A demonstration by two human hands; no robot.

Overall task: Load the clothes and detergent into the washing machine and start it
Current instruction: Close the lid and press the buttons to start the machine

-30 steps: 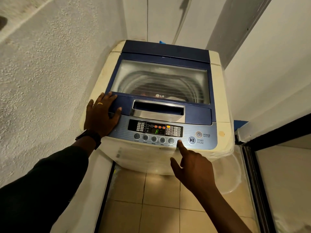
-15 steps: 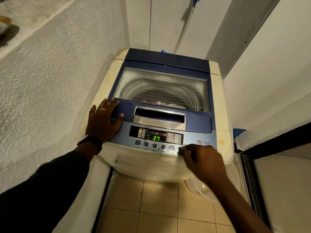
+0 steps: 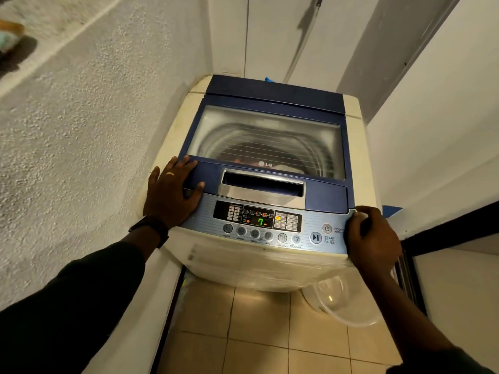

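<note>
A cream top-loading washing machine point(image 3: 360, 157) with a dark blue lid point(image 3: 272, 99) stands in a narrow corner. The lid is down, and clothes point(image 3: 240, 157) show dimly through its window. On the control panel point(image 3: 205, 211) the display point(image 3: 259, 221) is lit with a green 7. The start/pause button point(image 3: 315, 237) sits at the panel's right. My left hand point(image 3: 172, 193) lies flat with fingers spread on the lid's front left corner. My right hand point(image 3: 372, 238) is curled around the machine's front right corner, beside the power button point(image 3: 326, 228).
A rough white wall point(image 3: 81, 130) presses close on the left, a smooth wall on the right. A clear plastic bowl point(image 3: 348, 300) lies on the tan tiled floor point(image 3: 256, 333) below my right hand. A dark-framed door point(image 3: 445, 228) stands at right. A hose point(image 3: 302, 44) runs behind.
My right hand left the panel buttons and moved right to grip the machine's front corner. The display changed from 37 to 7. My left hand stayed put.
</note>
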